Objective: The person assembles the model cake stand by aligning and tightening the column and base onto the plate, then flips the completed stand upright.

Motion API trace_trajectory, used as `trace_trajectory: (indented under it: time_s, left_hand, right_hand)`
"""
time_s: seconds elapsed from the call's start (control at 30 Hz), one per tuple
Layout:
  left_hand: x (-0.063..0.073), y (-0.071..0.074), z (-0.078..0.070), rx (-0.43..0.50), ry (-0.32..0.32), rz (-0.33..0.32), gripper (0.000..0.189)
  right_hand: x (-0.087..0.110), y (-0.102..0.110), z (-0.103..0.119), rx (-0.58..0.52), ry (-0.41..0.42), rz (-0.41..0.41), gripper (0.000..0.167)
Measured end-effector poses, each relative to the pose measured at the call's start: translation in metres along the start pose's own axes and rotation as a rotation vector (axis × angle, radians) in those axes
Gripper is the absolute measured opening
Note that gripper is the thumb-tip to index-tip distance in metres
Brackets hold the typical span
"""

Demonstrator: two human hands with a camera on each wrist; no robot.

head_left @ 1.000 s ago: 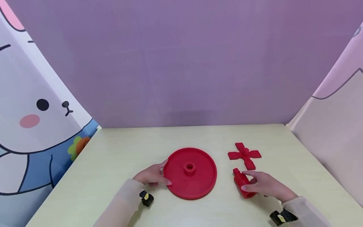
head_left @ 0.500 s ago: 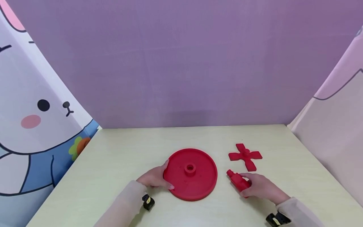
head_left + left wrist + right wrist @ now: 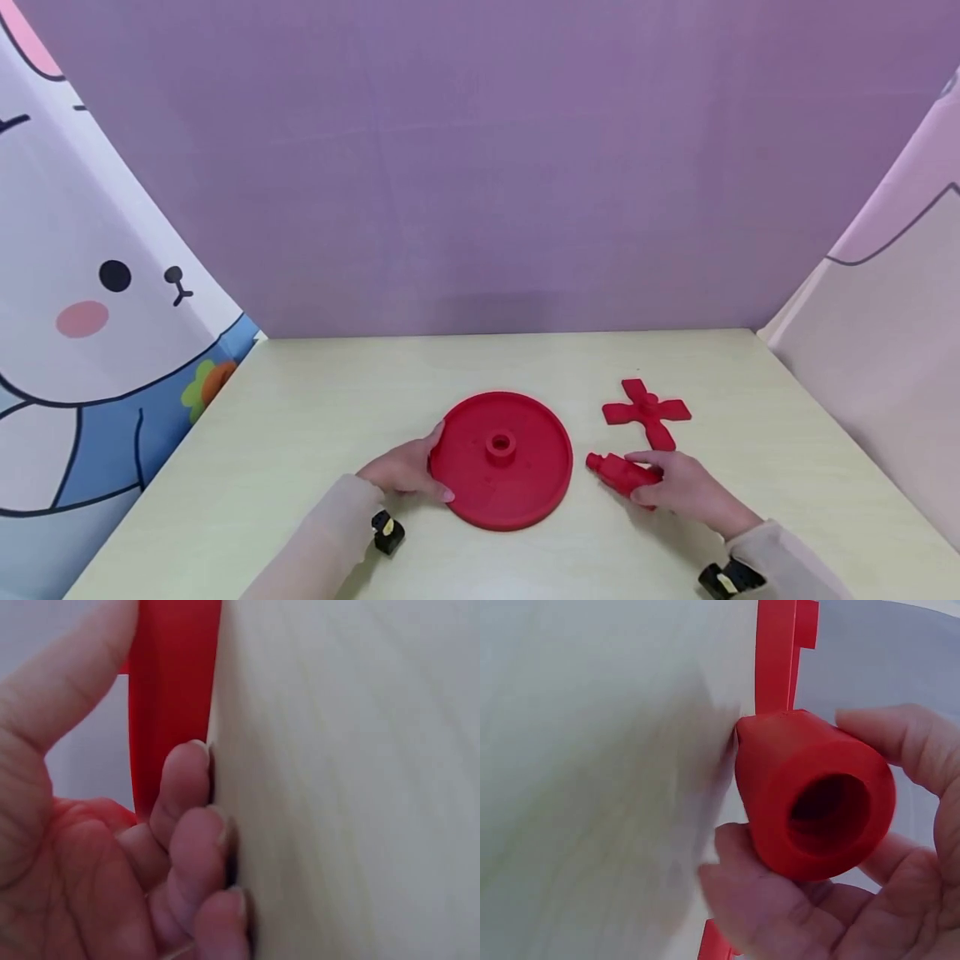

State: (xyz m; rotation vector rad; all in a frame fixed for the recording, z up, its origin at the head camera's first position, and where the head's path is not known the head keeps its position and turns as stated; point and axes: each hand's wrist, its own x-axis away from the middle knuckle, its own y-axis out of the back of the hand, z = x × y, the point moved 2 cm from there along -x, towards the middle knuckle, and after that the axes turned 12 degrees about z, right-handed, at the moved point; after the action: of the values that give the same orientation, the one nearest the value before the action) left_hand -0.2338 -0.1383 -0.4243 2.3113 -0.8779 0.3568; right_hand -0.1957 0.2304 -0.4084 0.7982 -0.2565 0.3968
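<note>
A round red disc [image 3: 525, 479] with a raised rim and a central socket lies on the table. My left hand [image 3: 408, 468] grips its left edge, thumb and fingers spread along the rim. In the left wrist view, the fingertips [image 3: 184, 780] come right at the tabletop beside the red rim [image 3: 176, 697]. My right hand [image 3: 690, 492] pinches a red bottle-shaped piece [image 3: 621, 473] between thumb and fingers, low over the table, its narrow neck toward the disc. The wide end of that bottle-shaped piece [image 3: 780, 772] shows a round hole in the right wrist view.
A flat red cross-shaped piece [image 3: 647, 412] with a central knob lies just beyond my right hand. The pale table [image 3: 345, 375] meets a purple panel [image 3: 495, 167] at the back. Printed panels [image 3: 142, 400] flank it left and right.
My right hand has shifted slightly left, and the bottle-shaped piece has swung so its neck points left toward the disc. The left hand and disc have barely moved.
</note>
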Motion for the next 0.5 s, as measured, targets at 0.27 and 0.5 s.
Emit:
trace_trajectory:
  time_s: [0.27, 0.5]
  left_hand:
    - [0.001, -0.003, -0.003, 0.030, 0.003, -0.007, 0.111]
    - [0.001, -0.004, -0.006, 0.023, 0.036, -0.020, 0.111]
  right_hand:
    - [0.001, 0.005, 0.004, -0.034, 0.053, -0.050, 0.050]
    - [0.004, 0.009, 0.014, -0.031, 0.110, -0.083, 0.047]
